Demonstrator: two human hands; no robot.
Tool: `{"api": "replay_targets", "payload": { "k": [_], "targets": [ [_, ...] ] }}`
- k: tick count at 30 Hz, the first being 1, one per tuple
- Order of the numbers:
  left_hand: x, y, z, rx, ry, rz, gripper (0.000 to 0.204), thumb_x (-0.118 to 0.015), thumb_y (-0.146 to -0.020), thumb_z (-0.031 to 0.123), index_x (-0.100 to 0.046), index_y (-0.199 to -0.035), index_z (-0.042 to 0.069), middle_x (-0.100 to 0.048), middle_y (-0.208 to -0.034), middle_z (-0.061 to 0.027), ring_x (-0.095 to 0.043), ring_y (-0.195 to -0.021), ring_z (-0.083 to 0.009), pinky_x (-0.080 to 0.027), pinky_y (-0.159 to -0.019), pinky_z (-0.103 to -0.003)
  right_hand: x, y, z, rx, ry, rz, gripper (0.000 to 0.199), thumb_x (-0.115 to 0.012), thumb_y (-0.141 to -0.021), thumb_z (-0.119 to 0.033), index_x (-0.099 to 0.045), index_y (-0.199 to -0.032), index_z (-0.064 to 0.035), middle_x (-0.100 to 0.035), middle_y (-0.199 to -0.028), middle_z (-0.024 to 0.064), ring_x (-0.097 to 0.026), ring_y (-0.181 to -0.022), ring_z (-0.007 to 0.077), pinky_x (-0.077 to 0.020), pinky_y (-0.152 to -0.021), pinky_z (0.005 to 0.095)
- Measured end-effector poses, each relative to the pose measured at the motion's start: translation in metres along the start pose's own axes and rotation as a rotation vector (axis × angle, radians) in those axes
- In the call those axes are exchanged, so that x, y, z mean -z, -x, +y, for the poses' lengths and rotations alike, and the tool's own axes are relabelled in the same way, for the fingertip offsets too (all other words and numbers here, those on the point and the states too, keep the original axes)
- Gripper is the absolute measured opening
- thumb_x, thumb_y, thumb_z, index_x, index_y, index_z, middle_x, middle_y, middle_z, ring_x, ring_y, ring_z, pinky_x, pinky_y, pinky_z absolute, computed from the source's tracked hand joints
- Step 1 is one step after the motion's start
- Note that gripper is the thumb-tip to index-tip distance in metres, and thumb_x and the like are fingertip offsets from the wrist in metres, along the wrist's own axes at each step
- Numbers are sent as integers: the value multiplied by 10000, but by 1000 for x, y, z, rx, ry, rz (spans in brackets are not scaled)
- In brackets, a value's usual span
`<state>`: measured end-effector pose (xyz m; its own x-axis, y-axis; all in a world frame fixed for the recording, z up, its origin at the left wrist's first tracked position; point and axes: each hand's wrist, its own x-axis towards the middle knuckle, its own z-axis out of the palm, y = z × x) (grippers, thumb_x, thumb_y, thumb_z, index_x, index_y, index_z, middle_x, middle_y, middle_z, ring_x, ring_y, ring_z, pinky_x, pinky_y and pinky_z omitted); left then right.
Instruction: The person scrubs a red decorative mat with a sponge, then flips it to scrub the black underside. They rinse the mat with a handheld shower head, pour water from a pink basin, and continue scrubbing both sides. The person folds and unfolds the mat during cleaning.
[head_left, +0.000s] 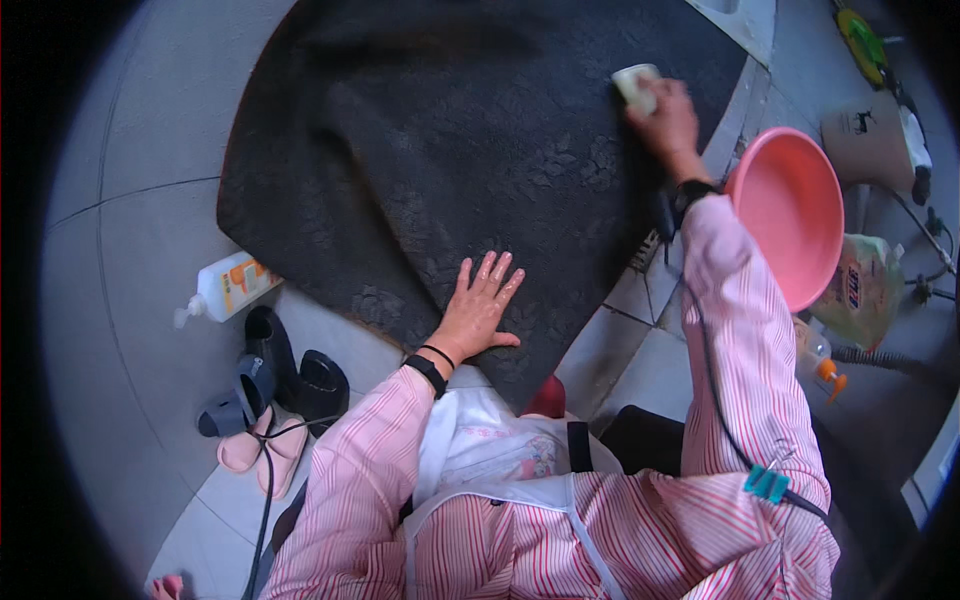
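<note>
A large dark mat (480, 190) with a raised leaf pattern spreads out in front of me, with a ridge running through it left of the middle. My left hand (478, 310) lies flat on its near part, fingers spread and looking wet. Farther off to the right, my right hand (668, 118) is closed around a pale oblong block (637, 86) over the mat's right side. Whether this block is a brush or soap I cannot make out. My fingers hide its near end.
A pink basin (790, 220) stands right of the mat, by a pale bucket (868, 140), a plastic bag (862, 290) and an orange-topped pump bottle (815, 352). At left lie a white bottle (236, 286), dark slippers (322, 385) and pink slippers (283, 452). A cable (712, 375) runs along my right sleeve.
</note>
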<state>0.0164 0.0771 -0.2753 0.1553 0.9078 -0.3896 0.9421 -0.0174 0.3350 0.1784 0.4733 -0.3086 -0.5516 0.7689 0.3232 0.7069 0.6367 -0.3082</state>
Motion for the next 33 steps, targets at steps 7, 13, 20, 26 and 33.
{"api": "replay_targets", "payload": {
  "k": [7, 13, 20, 26, 33],
  "targets": [
    [-6, 8, -3, 10, -5, 8, 1147, -790, -662, 668, -344, -1577, 138, -253, -1648, -172, -208, -1531, -370, -135, -1229, -583, -11, 101, -130, 322, -193, -327, 530, -807, -699, -234, -679, -1207, -159, -627, -1109, 198, -646, -1009, 367, -550, -884, 451],
    [-1, 4, -3, 0, 52, 33, 1175, -815, -632, 656, -344, -1575, 137, -240, -1651, -163, -201, -1531, -372, -140, -1230, -582, 1, -20, -3, -170, 19, 10, 404, -755, -805, -258, -661, -1178, -133, -620, -1009, 186, -660, -906, 377, -566, -752, 483],
    [-9, 11, -5, 22, 52, 44, 1191, -833, -610, 654, -348, -1571, 144, -248, -1648, -161, -207, -1529, -377, -138, -1230, -587, 12, 99, -152, 441, -427, -448, 445, -755, -745, -229, -673, -1176, -154, -613, -988, 177, -658, -917, 379, -557, -793, 472],
    [-4, 1, -2, 17, 69, 54, 1163, -822, -635, 651, -346, -1579, 166, -240, -1660, -140, -194, -1539, -352, -131, -1238, -574, 2, -52, -21, -147, -28, -20, 182, -688, -883, -246, -692, -1029, -137, -674, -894, 168, -692, -792, 355, -565, -652, 476],
    [3, -5, 2, 17, 63, 30, 1141, -839, -637, 618, -364, -1568, 161, -257, -1655, -138, -192, -1543, -343, -138, -1235, -572, -65, 55, -175, 343, -235, -400, 255, -738, -782, -255, -696, -1004, -137, -649, -988, 165, -660, -913, 350, -564, -816, 467]
  ]
}}
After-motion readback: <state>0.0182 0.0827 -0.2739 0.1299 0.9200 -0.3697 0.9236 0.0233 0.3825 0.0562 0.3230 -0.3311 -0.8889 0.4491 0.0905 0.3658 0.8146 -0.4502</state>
